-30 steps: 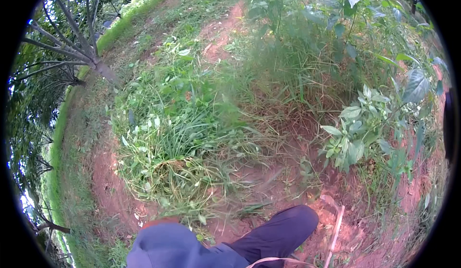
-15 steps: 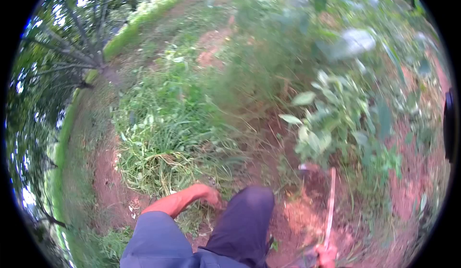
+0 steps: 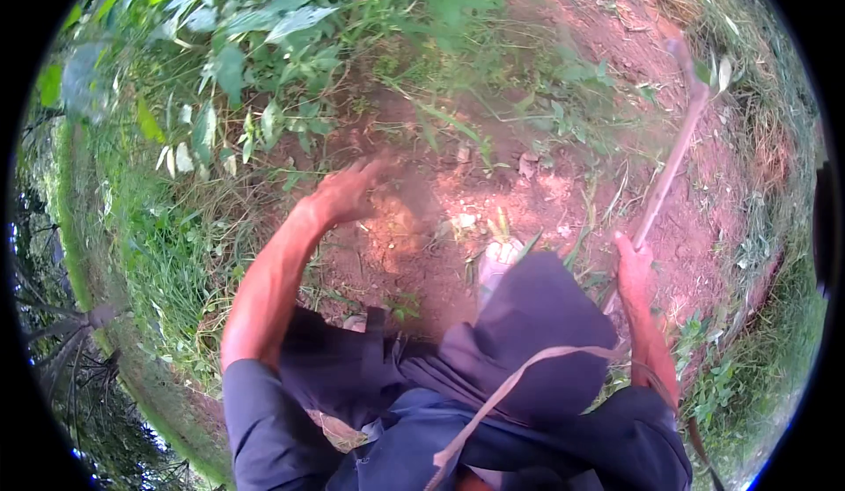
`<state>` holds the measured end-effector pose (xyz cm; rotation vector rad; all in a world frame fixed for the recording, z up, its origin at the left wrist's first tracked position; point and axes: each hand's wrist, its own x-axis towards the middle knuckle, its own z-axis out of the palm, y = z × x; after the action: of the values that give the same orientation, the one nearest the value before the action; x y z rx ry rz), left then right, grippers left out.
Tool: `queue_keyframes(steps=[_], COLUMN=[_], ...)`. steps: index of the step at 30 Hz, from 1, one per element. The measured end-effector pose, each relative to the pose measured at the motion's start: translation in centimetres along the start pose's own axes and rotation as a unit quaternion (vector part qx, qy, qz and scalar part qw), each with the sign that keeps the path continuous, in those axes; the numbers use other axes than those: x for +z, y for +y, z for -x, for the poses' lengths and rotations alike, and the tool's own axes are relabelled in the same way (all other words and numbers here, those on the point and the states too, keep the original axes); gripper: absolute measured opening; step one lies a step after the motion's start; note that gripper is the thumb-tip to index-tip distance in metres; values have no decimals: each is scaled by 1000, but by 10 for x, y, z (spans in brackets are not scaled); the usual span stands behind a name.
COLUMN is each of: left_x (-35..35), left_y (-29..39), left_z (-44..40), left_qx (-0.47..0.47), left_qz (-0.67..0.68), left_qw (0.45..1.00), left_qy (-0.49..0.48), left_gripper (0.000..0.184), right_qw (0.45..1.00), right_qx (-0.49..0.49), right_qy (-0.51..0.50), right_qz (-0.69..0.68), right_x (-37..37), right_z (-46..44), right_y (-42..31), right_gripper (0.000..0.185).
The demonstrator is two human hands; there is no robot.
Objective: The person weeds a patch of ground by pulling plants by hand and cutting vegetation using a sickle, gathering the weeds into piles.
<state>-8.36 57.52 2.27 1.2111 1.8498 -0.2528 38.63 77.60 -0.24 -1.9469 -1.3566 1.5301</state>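
Over bare reddish soil (image 3: 449, 288), my left hand (image 3: 348, 193) reaches forward with its fingers stretched out and nothing visible in them; the fingertips are smeared by motion. Leafy weeds (image 3: 255, 51) stand just beyond it. On the right, my right hand (image 3: 634, 266) is closed around a long wooden handle (image 3: 673, 161), which slants up and to the right. The handle's far end, near some cut grass, is narrow and bent; a blade cannot be made out.
My bent knees (image 3: 546, 324) and a shoe (image 3: 500, 258) are low in the centre. A strap (image 3: 519, 376) crosses my lap. Dry grass (image 3: 766, 139) lies at the right, green grass (image 3: 167, 271) at the left. Trees (image 3: 79, 341) show at the far left edge.
The view has swung round and down. My left hand has gone from beside my knee to out over the soil. Both arms now show more fully, and the handle remains in my right hand.
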Motion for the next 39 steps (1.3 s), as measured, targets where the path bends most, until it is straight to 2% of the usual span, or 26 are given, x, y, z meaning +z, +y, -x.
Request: queue_keyframes(steps=[1, 5, 7, 10, 12, 14, 15, 16, 18, 19, 20, 22, 24, 25, 27, 28, 29, 31, 32, 33, 34, 35, 36, 37, 38, 39], left_x=[12, 24, 34, 40, 39, 42, 41, 39, 38, 47, 54, 57, -19, -20, -4, 13, 7, -33, -61, -86, -108, -120, -131, -141, -147, -132], left_y=[17, 113, 148, 191, 215, 237, 251, 259, 272, 273, 265, 238, 236, 229, 224, 222, 232, 232, 238, 241, 240, 236, 239, 246, 253, 248], left_z=[-20, -77, -103, -139, -157, -179, -186, -190, -194, -191, -189, -185, -130, -124, -115, -111, -101, -90, -84, -81, -85, -105, -119, -130, -138, -161], left_qx=[36, 100, 124, 120, 158, 253, 246, 252, 182, 122, 120, 99, -75, -78, -79, -86, -110, -58, -12, 68, 132, 63, 67, 66, 59, 49], left_qz=[-10, 2, -12, -37, -42, 75, 110, 104, 80, 164, 159, 379, 547, 619, 678, 667, 658, 817, 834, 833, 801, 768, 769, 626, 451, 310], left_qw=[994, 983, 980, 977, 967, 926, 937, 936, 973, 971, 972, 902, 831, 777, 725, 736, 736, 568, 542, 539, 563, 564, 560, 724, 855, 919], left_qy=[98, 151, 157, 172, 198, 271, 222, 223, 119, 121, 121, 183, 63, 81, 92, 79, 117, 83, 99, 108, 153, 297, 300, 282, 247, 239], left_gripper=[97, 104, 105, 105, 102, 90, 74, 74, 48, 38, 38, 43, 44, 33, 33, 33, 33, 36, 37, 36, 37, 32, 32, 42, 60, 72], right_qw=[999, 996, 985, 984, 984, 987, 986, 986, 986, 985, 984, 982, 979, 981, 988, 992, 990, 994, 994, 995, 984, 984, 959, 918, 918, 885], right_qx=[24, 82, 125, 127, 116, 134, 147, 144, 99, 100, 104, 109, 123, 117, 94, 80, 94, 71, 78, 42, 0, -4, -71, -135, -135, -175], right_qy=[24, 35, 39, 66, 59, 32, 34, 38, 21, 20, 44, 68, 50, 49, 61, 73, 80, 53, 59, 86, 111, 111, 141, 169, 171, 196], right_qz=[27, -24, -114, -107, -125, -89, -70, -77, -136, -141, -138, -141, -156, -145, -111, -71, -70, -58, -58, 41, 138, 138, 237, 331, 331, 385], right_x=[3, -2, 5, 15, 19, 21, 20, 18, 16, 16, 15, 14, 12, 13, 21, 24, 24, 24, 25, 27, 31, 36, 41, 46, 53, 62], right_z=[4, 1, -2, -17, -17, -14, -13, -13, -12, -13, -15, -21, -29, -33, -47, -50, -51, -82, -96, -107, -119, -131, -144, -153, -159, -165], right_y=[0, 43, 55, 72, 61, 48, 42, 43, 47, 47, 44, 44, 47, 46, 28, 24, 26, 17, 9, -2, -12, -20, -28, -33, -32, -31], right_gripper=[25, 23, 24, 24, 23, 21, 18, 18, 15, 15, 14, 13, 15, 17, 17, 18, 18, 24, 24, 28, 34, 34, 39, 46, 46, 49])
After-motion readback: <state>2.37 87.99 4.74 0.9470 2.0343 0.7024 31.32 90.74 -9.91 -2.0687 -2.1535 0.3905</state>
